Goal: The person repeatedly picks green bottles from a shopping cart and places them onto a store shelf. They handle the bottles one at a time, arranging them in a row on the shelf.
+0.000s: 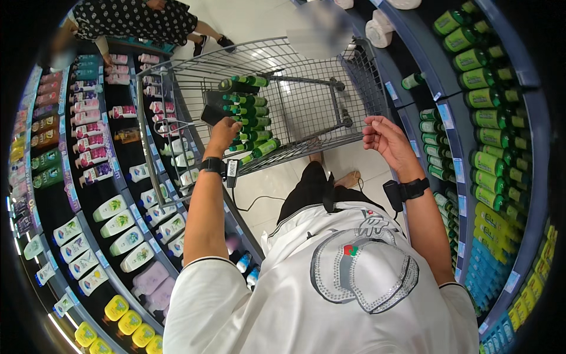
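My left hand (pixel 224 135) is inside a grey wire shopping cart (pixel 305 106), its fingers closed at the neck of a green bottle (pixel 256 121). Several similar green bottles (pixel 267 148) lie in a row beside it, their caps pointing left. A dark box-like object (pixel 214 113) is next to the caps in the cart. At the right, my right hand (pixel 385 139) hangs in the air beside the cart's rim, fingers loosely curled and holding nothing. Black straps with small devices circle both wrists.
Shelves at the right hold green bottles (pixel 488 119) and yellow packs (pixel 528 294). Pump bottles (pixel 90 130) and white bottles (pixel 128 239) fill the left shelves. A person in a patterned dress (pixel 132 20) reaches to the shelf. A cable (pixel 256 205) hangs from my left wrist.
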A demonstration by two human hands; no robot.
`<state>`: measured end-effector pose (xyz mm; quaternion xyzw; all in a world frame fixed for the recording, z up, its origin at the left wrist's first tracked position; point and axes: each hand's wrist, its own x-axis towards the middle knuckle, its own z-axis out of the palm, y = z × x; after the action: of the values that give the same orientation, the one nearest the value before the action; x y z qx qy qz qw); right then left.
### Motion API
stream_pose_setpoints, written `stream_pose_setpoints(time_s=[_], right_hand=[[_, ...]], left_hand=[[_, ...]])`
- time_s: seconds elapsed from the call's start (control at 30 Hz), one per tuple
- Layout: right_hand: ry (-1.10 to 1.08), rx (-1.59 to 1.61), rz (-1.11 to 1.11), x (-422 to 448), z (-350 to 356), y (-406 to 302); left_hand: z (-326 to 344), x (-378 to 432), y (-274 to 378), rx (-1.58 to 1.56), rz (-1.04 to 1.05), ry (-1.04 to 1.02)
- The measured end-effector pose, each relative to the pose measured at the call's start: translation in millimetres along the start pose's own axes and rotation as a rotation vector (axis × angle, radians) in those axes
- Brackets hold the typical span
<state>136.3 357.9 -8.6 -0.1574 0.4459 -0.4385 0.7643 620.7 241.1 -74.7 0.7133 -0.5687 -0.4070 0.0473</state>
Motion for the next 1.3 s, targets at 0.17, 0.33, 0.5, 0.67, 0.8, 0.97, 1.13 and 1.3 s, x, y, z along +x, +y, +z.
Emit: stream_pose_setpoints(time_s=[0.17, 0.33, 0.5, 0.67, 0.8, 0.97, 1.13, 1.3], right_hand=[[0.028, -0.017, 0.056, 24.3, 18.4, 7.6], [0.033, -0.018, 0.105, 44.1, 27.3, 16.8], [0.041, -0.017, 0.15, 61.9, 39.9, 25.1], [0.066, -0.019, 0.183, 74.4, 45.8, 32.3], [0.097, -0.016, 0.212, 79.2, 45.7, 33.4], [0.106, -0.013, 0.212, 83.9, 44.6, 34.3], [0.118, -0.001, 0.206, 85.0, 46.1, 37.8], [0.128, -0.002, 0.201, 78.2, 45.8, 38.8]], left_hand=[[14.8, 28.2, -19.9, 0.388, -0.103, -0.358], [27.6, 30.5, -40.2, 0.643, -0.223, -0.724], [42.0, 42.3, -63.3, 0.786, -0.202, -0.899], [63.4, 54.1, -79.1, 0.894, -0.194, -1.009], [73.9, 59.5, -96.9, 0.959, -0.199, -1.038], [79.4, 64.1, -105.1, 0.906, -0.17, -1.105], [86.8, 60.6, -110.0, 0.765, -0.22, -1.019], [90.2, 63.3, -105.9, 0.664, -0.214, -0.967]])
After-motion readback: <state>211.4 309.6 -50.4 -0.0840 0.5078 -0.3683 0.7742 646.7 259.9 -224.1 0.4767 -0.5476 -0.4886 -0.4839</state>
